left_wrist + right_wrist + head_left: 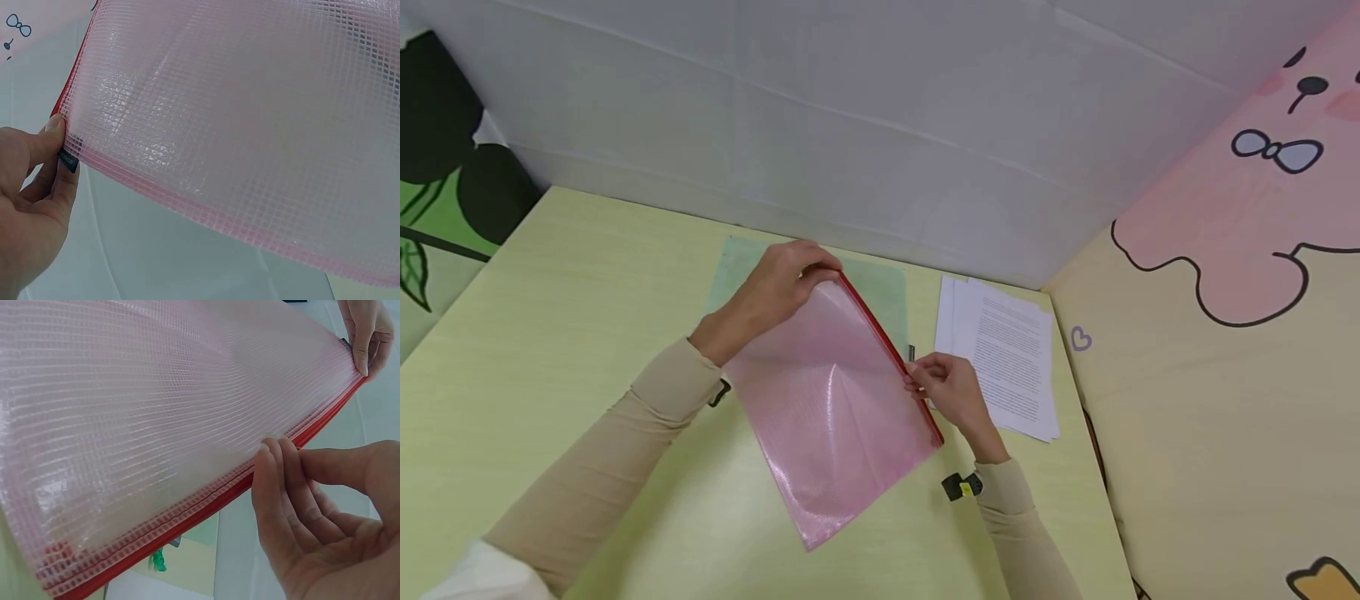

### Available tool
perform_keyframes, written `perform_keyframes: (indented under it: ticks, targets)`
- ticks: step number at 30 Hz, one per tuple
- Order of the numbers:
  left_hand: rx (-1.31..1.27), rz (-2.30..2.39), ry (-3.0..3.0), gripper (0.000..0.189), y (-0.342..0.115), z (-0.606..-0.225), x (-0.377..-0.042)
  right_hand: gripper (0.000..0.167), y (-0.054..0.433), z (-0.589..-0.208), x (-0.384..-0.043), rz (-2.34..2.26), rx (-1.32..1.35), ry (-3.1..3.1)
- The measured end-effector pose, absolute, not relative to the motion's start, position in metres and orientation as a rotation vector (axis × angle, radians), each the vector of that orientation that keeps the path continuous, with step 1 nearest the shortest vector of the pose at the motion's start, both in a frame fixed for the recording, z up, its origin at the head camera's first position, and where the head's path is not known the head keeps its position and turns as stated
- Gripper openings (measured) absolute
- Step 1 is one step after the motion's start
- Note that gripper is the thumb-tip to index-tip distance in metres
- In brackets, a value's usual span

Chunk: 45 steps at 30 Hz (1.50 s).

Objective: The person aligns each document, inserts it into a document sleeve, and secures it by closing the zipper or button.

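A pink translucent mesh zipper pouch [835, 425] is held up at a slant over the table, its red zipper edge [874, 323] facing away to the upper right. My left hand [782, 279] pinches the pouch's upper corner at one end of the zipper. In the left wrist view a small dark tab [69, 160] shows beside that thumb. Farther down the zipper, my right hand [953, 390] pinches the red edge between thumb and fingers. The zipper's slider is hidden, perhaps under those fingers.
Printed paper sheets [1015, 358] lie in a loose stack at the right of the table [602, 275]. A pale green sheet [880, 287] lies behind the pouch, near the white back wall [820, 125]. In the right wrist view a small green object [159, 559] shows below the zipper.
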<state>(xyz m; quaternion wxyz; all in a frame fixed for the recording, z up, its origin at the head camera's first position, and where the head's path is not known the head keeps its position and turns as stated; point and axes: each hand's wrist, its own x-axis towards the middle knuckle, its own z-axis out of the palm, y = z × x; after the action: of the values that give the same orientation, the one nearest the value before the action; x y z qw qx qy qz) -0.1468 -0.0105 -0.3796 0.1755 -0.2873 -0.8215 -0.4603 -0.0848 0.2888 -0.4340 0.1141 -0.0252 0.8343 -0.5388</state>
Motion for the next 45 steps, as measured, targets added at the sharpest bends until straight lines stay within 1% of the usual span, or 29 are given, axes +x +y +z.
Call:
perform_keyframes:
  ticks: [14,24,33,45]
  targets:
    - [-0.794,-1.307,-2.314,0.011,-0.022,-0.380,-0.149,0.018,0.305,-0.443,-0.073,-1.539,-0.032,2.465]
    - [-0.752,-1.303,-2.315,0.011,-0.031,-0.380,-0.148,0.015,0.313,-0.438,-0.061,-1.429,0.056,2.497]
    - [-0.721,-1.294,-2.315,0.011,-0.038,-0.379,-0.148,0.018,0.329,-0.450,-0.057,-1.494,0.038,2.449]
    - [-0.716,-1.258,-2.324,0.012,-0.046,-0.379,-0.148,0.018,0.341,-0.450,-0.049,-1.493,0.024,2.427]
